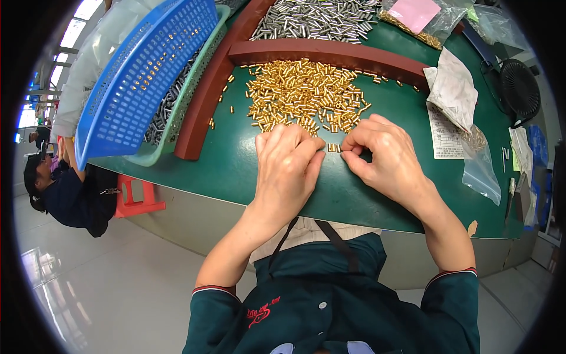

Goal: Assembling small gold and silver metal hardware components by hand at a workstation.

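A short row of small brass sleeves [334, 147] stands side by side on the green tabletop, between my two hands. My left hand [286, 162] is closed, its thumb and index finger pressed at the row's left end. At the right end, my right hand [383, 150] is curled in a pinch, thumb and index fingertip against the sleeves. How much each fingertip covers is hard to see. Just beyond my fingers lies a large heap of the same gold-coloured brass sleeves [303, 91], some of it hidden behind my left hand.
Dark red bars [330, 54] frame the heap at the back and left. Behind them lies a pile of silver metal pins [312, 20]. A blue perforated basket [127, 76] leans over a green basket [191, 97] on the left. Papers, plastic bags [482, 177] and a black fan [519, 88] lie right.
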Demonstrator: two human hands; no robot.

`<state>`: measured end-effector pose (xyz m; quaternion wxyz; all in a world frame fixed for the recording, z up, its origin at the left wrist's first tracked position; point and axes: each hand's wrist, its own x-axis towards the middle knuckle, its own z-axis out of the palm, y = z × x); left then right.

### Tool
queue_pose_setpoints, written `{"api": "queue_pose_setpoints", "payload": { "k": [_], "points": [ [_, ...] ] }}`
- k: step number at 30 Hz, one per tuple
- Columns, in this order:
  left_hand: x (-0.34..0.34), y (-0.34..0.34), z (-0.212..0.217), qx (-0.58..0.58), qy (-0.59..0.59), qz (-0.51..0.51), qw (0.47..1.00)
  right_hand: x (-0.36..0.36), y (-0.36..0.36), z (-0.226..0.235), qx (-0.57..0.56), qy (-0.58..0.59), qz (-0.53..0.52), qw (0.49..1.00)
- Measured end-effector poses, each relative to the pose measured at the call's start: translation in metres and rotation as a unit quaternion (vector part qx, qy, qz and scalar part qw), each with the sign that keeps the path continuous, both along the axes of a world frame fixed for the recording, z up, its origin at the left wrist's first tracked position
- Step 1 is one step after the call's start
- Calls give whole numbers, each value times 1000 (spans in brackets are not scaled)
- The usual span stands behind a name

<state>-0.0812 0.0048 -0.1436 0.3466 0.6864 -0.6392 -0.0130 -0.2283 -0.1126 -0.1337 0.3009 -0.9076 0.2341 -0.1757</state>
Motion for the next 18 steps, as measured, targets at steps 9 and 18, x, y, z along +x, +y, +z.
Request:
{"api": "queue_pose_setpoints", "payload": {
  "k": [9, 18],
  "points": [
    [1, -5, 6, -2, -25, -4, 1000, 2, -2, -2, -12, -65, 12, 998],
    [4, -8, -4, -17, -51, -43, 998, 4, -1, -11, -55, -80, 48, 994]
  ]
}}
